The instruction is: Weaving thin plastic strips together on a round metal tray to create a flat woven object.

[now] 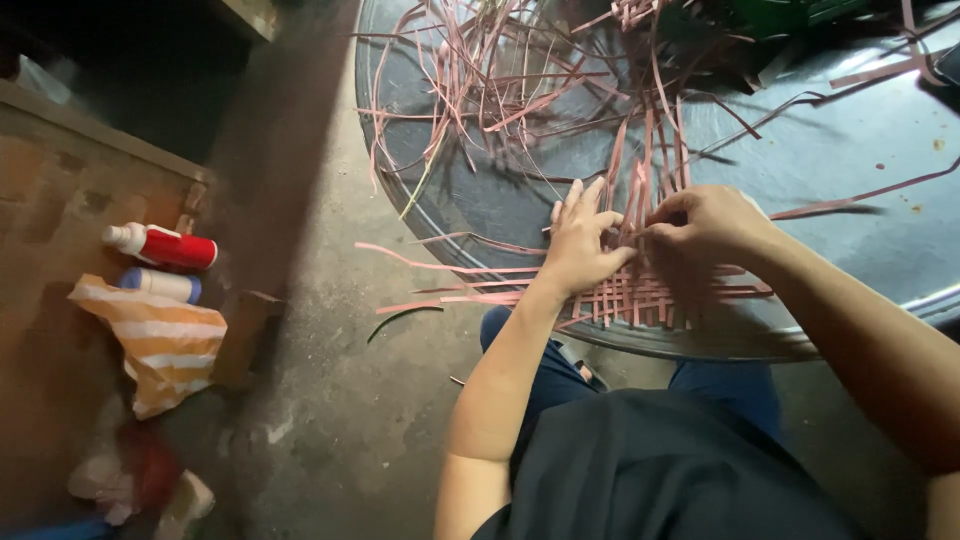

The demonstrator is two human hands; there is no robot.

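Observation:
A flat woven mat of pinkish-brown strips [640, 295] lies at the near edge of a round metal tray table [850, 160]. My left hand [580, 240] rests on the weave with its fingers spread, pressing the strips down. My right hand [705, 225] is just beside it, pinching a vertical strip [650, 150] between thumb and fingers. Loose ends of the strips stick out to the left and up from the mat.
A tangled pile of loose strips [500, 80] covers the far part of the tray. On the left stand a red and white bottle [165, 245], a blue and white bottle [160, 285] and an orange striped bag [160, 340]. Concrete floor [330, 400] lies below.

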